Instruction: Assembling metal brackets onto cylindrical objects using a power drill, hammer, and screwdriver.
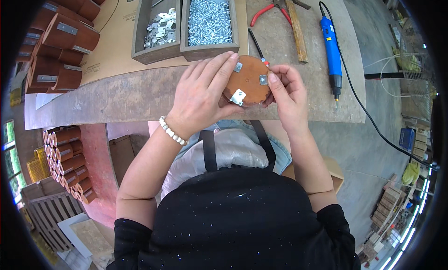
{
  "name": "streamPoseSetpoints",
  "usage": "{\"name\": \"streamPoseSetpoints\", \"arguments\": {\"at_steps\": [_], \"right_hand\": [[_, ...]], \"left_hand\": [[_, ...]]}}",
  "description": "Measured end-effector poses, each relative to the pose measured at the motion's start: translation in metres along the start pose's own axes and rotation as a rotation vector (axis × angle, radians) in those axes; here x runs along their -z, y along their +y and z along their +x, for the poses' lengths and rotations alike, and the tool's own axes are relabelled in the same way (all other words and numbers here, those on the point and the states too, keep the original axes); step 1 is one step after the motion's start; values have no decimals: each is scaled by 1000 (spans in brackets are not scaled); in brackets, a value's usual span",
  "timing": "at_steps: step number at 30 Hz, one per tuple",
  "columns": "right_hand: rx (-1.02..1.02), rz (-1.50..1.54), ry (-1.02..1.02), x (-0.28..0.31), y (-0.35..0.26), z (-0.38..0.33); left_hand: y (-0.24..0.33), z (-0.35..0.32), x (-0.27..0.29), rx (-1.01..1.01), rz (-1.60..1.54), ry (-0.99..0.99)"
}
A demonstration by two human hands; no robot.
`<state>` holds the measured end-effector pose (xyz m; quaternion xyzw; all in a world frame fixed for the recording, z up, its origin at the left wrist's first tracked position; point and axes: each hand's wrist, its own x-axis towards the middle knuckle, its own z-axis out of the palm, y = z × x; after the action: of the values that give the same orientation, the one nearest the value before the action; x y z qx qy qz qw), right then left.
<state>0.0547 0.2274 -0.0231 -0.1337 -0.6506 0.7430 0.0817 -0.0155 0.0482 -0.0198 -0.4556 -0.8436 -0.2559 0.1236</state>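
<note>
Between my hands, close to the table's front edge, is a round reddish-brown block [250, 78] with its flat face up. Three small metal brackets sit around its rim, among them a shiny one [238, 97] at the front left that stands askew. My left hand [204, 85] grips the block's left side, fingers along the far rim and thumb at the near side. With its thumb against the bracket [263, 79] on the right rim, my right hand [288, 89] holds the other side; its fingers curl partly out of sight underneath.
Beyond my hands stand a wooden box of screws [210, 22] and a box of metal brackets [161, 29]. Red-handled pliers [262, 14], a hammer [297, 29] and a corded blue electric screwdriver [332, 50] lie to the right. Brown cylinders [65, 32] are stacked at the left.
</note>
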Motion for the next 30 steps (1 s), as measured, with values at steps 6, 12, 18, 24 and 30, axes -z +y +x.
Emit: {"name": "streamPoseSetpoints", "arguments": {"at_steps": [6, 12, 18, 24, 30], "right_hand": [[445, -486, 112, 0, -5, -15], [338, -313, 123, 2, -1, -11], [273, -216, 134, 16, 13, -16], [141, -206, 174, 33, 32, -17], [147, -283, 211, 43, 59, -12]], "left_hand": [[13, -18, -6, 241, -450, 171], [16, -22, -16, 378, -664, 211], [19, -22, -17, 432, -760, 265], [20, -23, -11, 302, -651, 151], [23, -23, -20, 139, -305, 208]]}}
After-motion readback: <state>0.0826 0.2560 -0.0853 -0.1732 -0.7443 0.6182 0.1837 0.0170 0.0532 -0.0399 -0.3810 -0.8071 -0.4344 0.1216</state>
